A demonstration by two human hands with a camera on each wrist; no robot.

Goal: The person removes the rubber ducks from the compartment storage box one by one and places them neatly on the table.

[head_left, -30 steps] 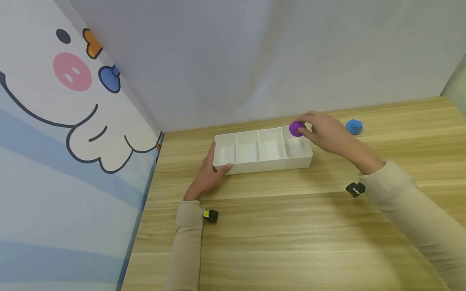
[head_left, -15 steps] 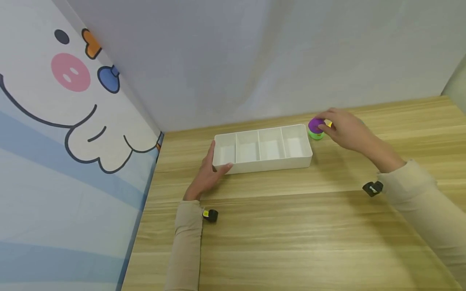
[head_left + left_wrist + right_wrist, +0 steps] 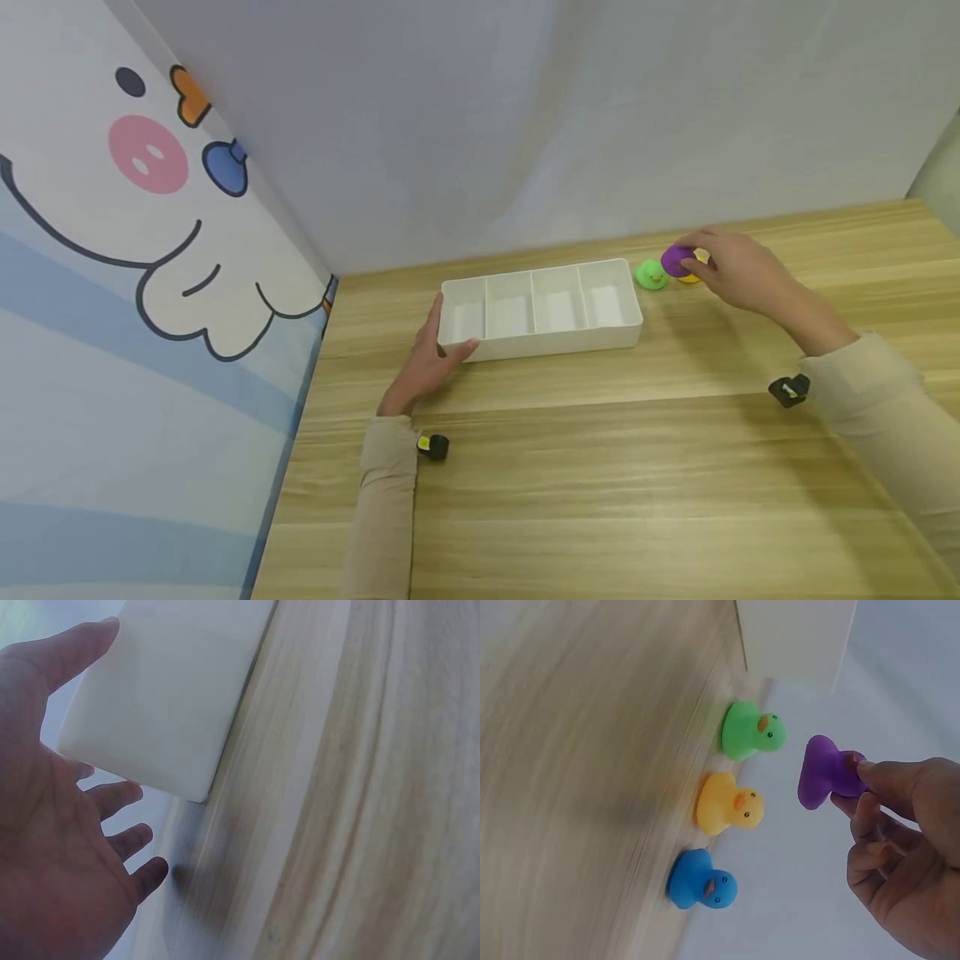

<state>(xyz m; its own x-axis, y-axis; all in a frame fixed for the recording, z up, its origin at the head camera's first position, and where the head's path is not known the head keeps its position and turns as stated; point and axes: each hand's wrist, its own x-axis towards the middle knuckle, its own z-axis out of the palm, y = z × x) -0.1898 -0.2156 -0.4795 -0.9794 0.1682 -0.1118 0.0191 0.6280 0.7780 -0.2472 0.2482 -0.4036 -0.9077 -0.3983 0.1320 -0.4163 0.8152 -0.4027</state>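
A purple rubber duck [image 3: 821,774] is pinched between the thumb and fingers of my right hand [image 3: 742,268], held up off the table. In the right wrist view a green rubber duck [image 3: 750,731], a yellow rubber duck [image 3: 724,802] and a blue rubber duck [image 3: 697,881] stand in a row below it. The head view has the yellow one partly hidden and the blue one covered by my right hand. My left hand [image 3: 423,362] rests at the left end of a white divided box [image 3: 558,342], thumb against its near wall, fingers spread and fairly straight.
The box's compartments lie side by side, with the green duck just right of its right end. A pale wall [image 3: 525,125] rises behind the wooden table [image 3: 570,483]. At the left stands a panel [image 3: 225,292] with cartoon drawings.
My right hand has carried the purple duck rightward from above the box's right compartment, past the green duck, to near the yellow one. The left hand has stayed at the box.
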